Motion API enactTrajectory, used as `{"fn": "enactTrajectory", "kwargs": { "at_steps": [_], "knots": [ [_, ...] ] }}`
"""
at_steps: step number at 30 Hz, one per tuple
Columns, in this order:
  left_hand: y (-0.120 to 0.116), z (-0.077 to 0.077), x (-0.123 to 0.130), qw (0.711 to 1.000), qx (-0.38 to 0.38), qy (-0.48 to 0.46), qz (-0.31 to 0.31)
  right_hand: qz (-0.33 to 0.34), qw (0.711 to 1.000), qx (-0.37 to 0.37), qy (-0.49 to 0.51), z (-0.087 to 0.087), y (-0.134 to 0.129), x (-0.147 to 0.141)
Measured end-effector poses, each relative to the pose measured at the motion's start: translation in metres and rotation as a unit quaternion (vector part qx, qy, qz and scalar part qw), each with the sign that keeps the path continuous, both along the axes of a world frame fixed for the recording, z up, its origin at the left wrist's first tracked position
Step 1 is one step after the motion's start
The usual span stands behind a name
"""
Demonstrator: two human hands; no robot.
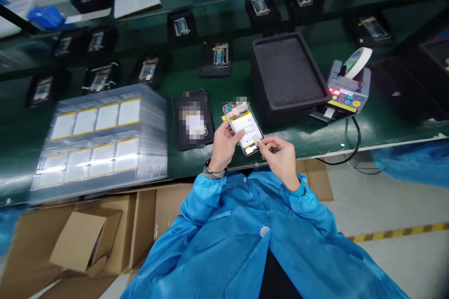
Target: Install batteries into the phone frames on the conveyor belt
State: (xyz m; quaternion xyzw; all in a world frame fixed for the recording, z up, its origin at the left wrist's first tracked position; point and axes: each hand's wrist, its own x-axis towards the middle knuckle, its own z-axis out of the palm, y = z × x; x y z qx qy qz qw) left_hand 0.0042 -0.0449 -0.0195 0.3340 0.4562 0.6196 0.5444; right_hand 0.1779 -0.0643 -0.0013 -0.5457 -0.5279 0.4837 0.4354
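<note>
Left grip (pixel 223 145) on open-backed smartphone (pixel 234 111), yellow-edged battery (pixel 247 127)

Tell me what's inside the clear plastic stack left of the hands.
Clear plastic trays hold flat white yellow-edged packs, probably batteries, in two rows. Lower layers are covered, so their contents cannot be seen.

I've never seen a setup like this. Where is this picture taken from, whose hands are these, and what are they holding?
This picture comes from a camera worn on a person's head, looking forward and down, so you see their blue smock from above. No machine here, just bare hands. The left hand holds an opened smartphone, and the right hand touches its white panel. On the green bench lie stacked clear trays, black mats carrying more phones, a black foam tray, and a tape dispenser.
</note>
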Motion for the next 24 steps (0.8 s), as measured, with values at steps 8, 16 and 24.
{"fn": "enactTrajectory", "kwargs": {
  "at_steps": [8, 16, 24],
  "knots": [
    [0.001, 0.000, -0.001, 1.000, 0.012, 0.020, 0.005, -0.011, 0.998, 0.025, -0.062, -0.012, 0.000, -0.005],
    [0.000, 0.008, -0.001, 0.999, -0.025, -0.012, 0.037, 0.021, 0.981, 0.051, -0.184, -0.009, 0.004, -0.002],
    [-0.002, 0.012, -0.003, 0.998, -0.033, -0.052, 0.000, 0.112, 0.993, -0.007, -0.020, -0.005, 0.024, 0.009]
  ]
}}
